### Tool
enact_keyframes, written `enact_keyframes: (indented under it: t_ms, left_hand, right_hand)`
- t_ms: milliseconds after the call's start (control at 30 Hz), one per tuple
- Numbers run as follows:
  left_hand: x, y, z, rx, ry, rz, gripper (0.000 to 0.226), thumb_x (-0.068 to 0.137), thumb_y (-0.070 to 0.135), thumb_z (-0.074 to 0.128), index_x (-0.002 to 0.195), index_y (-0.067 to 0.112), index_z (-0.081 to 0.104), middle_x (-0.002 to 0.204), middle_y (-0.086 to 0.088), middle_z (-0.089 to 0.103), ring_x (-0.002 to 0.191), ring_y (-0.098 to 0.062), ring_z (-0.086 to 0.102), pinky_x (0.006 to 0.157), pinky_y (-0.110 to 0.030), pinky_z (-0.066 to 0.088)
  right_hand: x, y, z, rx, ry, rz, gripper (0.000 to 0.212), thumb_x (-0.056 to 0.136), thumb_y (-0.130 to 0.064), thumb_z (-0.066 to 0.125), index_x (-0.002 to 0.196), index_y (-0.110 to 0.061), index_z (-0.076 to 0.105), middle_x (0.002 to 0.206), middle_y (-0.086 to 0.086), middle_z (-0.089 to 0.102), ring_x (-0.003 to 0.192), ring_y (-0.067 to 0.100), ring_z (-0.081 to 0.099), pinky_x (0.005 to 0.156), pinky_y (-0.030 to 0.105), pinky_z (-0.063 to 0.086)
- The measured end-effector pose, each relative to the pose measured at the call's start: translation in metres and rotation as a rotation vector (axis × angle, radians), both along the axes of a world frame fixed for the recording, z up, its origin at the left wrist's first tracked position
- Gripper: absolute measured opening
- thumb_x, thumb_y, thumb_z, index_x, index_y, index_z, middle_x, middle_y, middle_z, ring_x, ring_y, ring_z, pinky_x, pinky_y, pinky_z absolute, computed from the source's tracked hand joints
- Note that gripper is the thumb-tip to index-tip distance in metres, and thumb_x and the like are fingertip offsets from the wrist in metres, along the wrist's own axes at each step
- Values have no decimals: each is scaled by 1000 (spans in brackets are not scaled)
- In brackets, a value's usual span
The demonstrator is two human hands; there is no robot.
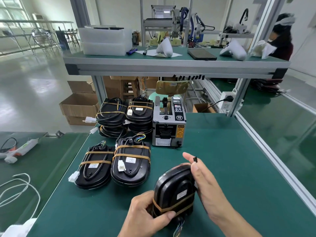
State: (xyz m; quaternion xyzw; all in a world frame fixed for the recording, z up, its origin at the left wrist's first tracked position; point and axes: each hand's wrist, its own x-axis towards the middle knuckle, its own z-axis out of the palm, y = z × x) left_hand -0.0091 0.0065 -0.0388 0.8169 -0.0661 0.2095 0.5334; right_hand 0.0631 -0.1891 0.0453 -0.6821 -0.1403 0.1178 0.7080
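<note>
I hold a black oval housing bound with tan rubber bands upright above the green bench. My left hand grips its lower end, thumb across a band. My right hand lies along its right side with fingers fairly straight, and a small piece of black tape sticks up at its fingertips. Coloured wires hang from the housing's bottom. Two more banded housings lie flat to the left.
A grey tape dispenser stands behind the hands, with two stacks of banded housings to its left. An upper shelf carries white trays and white parts. A glue gun lies on the left bench. Another person works at far right.
</note>
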Motion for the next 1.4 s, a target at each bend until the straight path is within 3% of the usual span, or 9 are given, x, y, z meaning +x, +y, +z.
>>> enact_keyframes:
  t_ms: [167,333,467,667,800,967,1100,1233,1400]
  left_hand:
    - [-1,-4,8,-16,99,-94,39,74,64,88,103,39,80,84,12,74,76,-6,69,66,-25,53]
    - [-3,-1,7,-67,85,-17,80,70,81,79,138,43,61,62,8,29,53,-7,30,50,-30,31]
    - [-4,-1,6,-107,56,-11,84,74,84,73,147,49,51,64,4,29,53,-10,30,52,-21,33]
    - [-3,0,2,-86,37,1,79,79,82,70,147,47,54,64,10,51,55,0,41,53,-23,37]
    - [-1,-5,6,-78,-31,-89,54,92,45,81,140,26,67,121,8,78,107,-11,76,87,-17,55]
    - [0,-5,1,15,20,-5,53,79,28,85,126,44,68,102,15,79,89,-7,77,74,-16,56]
    - [2,-7,1,-19,28,-35,35,84,28,86,116,36,73,98,13,77,85,-1,72,74,-18,54]
    - [1,-8,5,-99,81,-56,41,86,20,80,125,31,72,102,3,78,88,-9,73,79,-17,52]
    - [2,-8,4,-71,90,-26,37,87,23,78,123,31,73,102,2,77,88,-14,73,79,-21,54]
  right_hand:
    - [-2,6,-1,15,-73,-88,66,77,-88,57,133,-53,56,110,3,71,109,20,70,101,43,52]
    - [5,-7,21,-285,-258,-80,68,76,-96,41,137,-66,39,110,-17,63,104,3,62,95,28,48]
    - [9,-9,38,-703,-554,-25,74,84,-93,31,147,-54,25,112,-31,55,114,-6,48,93,17,38]
    - [-10,9,30,-974,-840,76,76,92,-80,40,149,-29,42,110,-20,55,99,3,48,99,33,42]
    - [-23,20,20,-999,-961,72,64,95,-71,46,138,-25,54,106,-16,60,95,10,57,89,32,44]
    - [-28,22,18,-960,-992,104,60,94,-71,47,135,-29,55,109,-17,61,99,8,58,92,31,41]
    - [-16,7,30,-536,-723,160,43,93,-56,63,133,-42,52,125,-27,58,123,-5,53,102,13,36]
    - [19,-22,50,-478,-908,-13,23,98,-36,67,119,-27,65,99,-18,63,97,10,65,83,18,47]
    - [48,-44,45,-646,-1065,147,11,99,-19,67,104,-12,73,93,-9,64,78,10,62,69,34,55]
